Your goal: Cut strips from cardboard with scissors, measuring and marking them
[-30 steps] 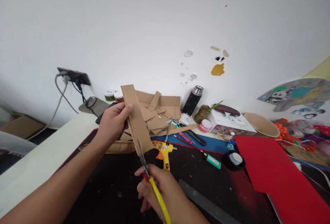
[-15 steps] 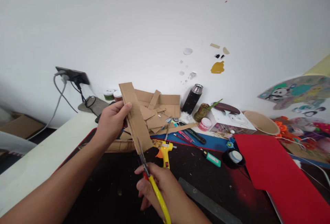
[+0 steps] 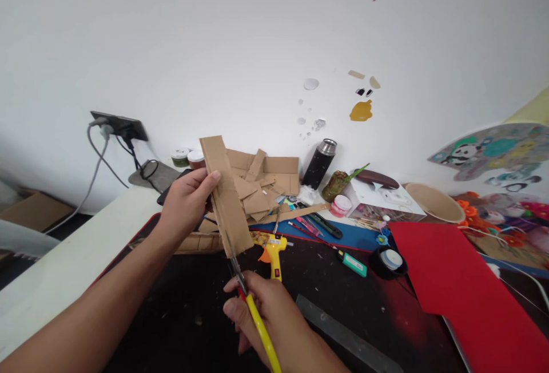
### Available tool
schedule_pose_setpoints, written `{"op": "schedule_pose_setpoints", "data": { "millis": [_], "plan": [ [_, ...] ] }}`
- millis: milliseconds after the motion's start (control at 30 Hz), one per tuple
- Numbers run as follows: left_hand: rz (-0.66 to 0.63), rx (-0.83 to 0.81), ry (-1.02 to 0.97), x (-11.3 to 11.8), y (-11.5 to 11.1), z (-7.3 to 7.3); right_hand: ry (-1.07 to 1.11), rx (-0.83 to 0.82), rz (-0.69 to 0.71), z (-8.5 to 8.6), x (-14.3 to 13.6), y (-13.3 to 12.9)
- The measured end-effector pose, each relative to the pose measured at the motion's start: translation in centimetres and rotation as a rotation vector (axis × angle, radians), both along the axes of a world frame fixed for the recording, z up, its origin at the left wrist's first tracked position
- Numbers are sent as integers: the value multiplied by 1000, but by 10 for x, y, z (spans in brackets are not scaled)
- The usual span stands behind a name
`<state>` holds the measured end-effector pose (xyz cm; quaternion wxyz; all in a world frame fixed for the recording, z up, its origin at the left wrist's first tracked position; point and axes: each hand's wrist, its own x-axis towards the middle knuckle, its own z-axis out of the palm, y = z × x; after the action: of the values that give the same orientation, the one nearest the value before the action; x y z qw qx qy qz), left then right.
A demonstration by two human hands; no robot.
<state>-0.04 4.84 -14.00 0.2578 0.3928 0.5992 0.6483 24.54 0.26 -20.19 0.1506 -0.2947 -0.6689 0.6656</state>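
One dark mat lies beneath your hands, and the cardboard pile sits behind the strip, which you hold up off the mat with its lower end toward you. The biggest risk, I judge, is in the strip: it is gripped on one side only, so its free lower end could bend or twist under the blades and leave a ragged edge. Next comes the glue gun, close by the strip's lower corner in this view; a swing of either could knock it, and if its tip is hot, which cannot be told, brush a finger against it. The scissors bite near the strip's left edge, so a small turn of your wrist could send the cut wandering inward or off the side. Your left hand is clamped on the strip, thumb flat on its face and fingers mostly hidden behind, well above the blades. Your right hand is wrapped about the scissors' handles, the yellow one plain to see; how far the blades are parted cannot be told, since one is hidden. Your hands stay apart from each other.
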Motion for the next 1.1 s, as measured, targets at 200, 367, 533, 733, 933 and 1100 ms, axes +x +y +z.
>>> {"op": "schedule_pose_setpoints", "data": {
  "millis": [200,367,533,733,933,1100],
  "plan": [
    [-5,15,18,0,0,-2,-19,-20,-38,-1,-2,0],
    [4,20,40,1,0,-3,-27,-39,-35,6,-1,1],
    [12,22,22,6,-1,0,-78,-31,-22,12,-1,1],
    [30,16,33,10,-2,3,-104,-22,-60,7,-3,0],
    [46,15,59,10,-3,-1,-159,12,-80,3,-5,-1],
    [57,22,73,10,-3,0,-189,118,-102,1,-6,-1]
  ]
}}
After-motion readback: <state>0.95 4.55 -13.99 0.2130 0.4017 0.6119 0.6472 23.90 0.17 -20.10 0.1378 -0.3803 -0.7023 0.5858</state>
